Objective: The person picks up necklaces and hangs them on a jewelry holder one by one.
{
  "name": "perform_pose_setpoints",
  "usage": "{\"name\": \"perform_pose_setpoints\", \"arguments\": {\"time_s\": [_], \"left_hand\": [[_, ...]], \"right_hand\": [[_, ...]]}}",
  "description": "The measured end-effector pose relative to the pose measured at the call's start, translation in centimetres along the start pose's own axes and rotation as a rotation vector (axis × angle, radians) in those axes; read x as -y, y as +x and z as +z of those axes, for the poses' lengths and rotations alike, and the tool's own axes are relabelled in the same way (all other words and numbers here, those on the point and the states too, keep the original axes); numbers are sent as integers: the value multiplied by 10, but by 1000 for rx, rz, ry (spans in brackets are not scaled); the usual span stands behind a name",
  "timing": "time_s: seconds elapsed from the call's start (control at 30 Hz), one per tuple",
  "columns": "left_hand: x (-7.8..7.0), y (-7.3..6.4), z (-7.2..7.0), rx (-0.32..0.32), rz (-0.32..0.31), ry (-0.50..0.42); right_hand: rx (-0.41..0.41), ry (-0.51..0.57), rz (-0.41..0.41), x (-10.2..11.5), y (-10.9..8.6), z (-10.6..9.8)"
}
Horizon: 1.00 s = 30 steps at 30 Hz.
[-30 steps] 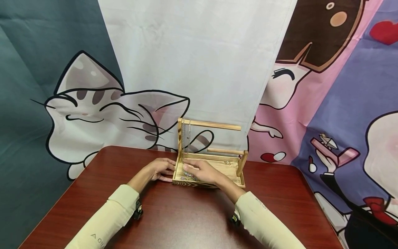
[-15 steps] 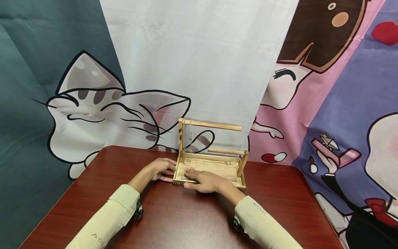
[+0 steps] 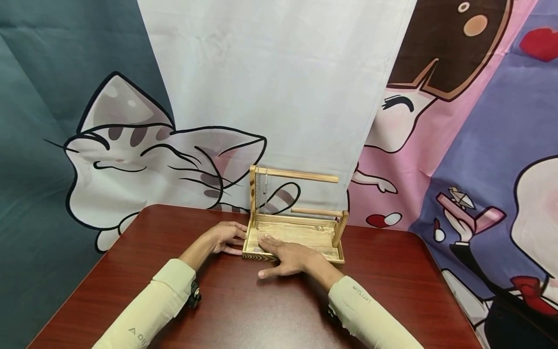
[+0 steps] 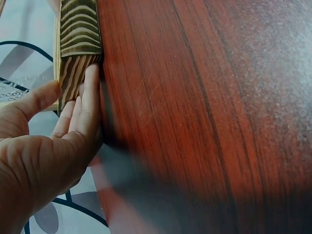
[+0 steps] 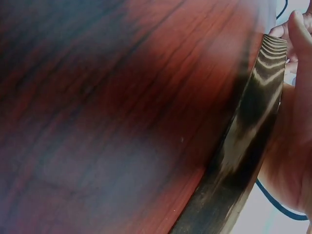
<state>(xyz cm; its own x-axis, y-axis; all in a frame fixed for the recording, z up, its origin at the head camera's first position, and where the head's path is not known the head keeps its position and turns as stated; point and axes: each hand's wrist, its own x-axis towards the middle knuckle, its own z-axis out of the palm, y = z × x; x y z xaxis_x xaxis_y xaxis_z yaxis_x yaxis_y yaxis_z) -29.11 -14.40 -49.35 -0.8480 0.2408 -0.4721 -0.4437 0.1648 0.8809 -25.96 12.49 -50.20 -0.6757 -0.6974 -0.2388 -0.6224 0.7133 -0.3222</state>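
I have the tray (image 3: 301, 236) on the table (image 3: 248, 310), chains (image 3: 266, 182) hanging from its upper bar (image 3: 305, 175); left hand (image 3: 226, 236) touches its left end, fingers nearly straight; right hand (image 3: 289, 254) lies over its front, fingers straight, thumb spread wide

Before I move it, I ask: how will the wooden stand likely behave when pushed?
The wooden stand probably slides rather than tips, since its tray base is broad and low. Being wood, it should stay stiff. The thin hanging chains may swing.
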Motion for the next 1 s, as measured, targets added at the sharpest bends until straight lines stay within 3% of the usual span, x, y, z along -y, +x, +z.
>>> {"name": "perform_pose_setpoints", "arguments": {"time_s": [0.33, 1.0], "left_hand": [[0, 0, 1, -6, -2, 0], [0, 0, 0, -14, -6, -15]], "right_hand": [[3, 5, 108, -5, -3, -5], [-63, 82, 176, -50, -22, -16]]}}
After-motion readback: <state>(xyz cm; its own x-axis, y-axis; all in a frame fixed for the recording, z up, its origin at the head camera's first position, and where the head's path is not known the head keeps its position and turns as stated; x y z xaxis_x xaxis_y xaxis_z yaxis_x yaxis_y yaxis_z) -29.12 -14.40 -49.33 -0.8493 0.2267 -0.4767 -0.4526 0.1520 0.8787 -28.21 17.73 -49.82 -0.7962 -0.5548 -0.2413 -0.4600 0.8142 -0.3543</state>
